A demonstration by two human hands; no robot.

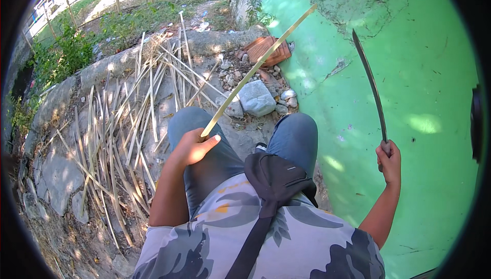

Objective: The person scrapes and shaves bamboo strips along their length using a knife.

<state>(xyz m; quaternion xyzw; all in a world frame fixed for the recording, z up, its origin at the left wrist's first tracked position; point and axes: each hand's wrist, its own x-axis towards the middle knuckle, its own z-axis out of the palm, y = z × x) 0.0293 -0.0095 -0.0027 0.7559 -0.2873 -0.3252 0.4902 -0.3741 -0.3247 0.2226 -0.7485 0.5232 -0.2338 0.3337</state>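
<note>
My left hand [194,148] is closed around the lower end of a long pale bamboo strip [258,67], which slants up and away to the right. In my right hand [389,162], out to the right side, is the handle of a machete [372,79]. Its long, dark, slightly curved blade points upward, apart from the strip. Beneath my left arm and beyond it, many similar pale bamboo strips [138,115] lie in a loose, crossing pile on the ground.
A green wall [429,187] with flaking plaster rises close on my right. Past my knees lie a pale stone block [257,98], rubble and reddish tiles [268,51]. A low stone kerb [204,41] runs behind the pile. A black bag [279,177] hangs at my waist.
</note>
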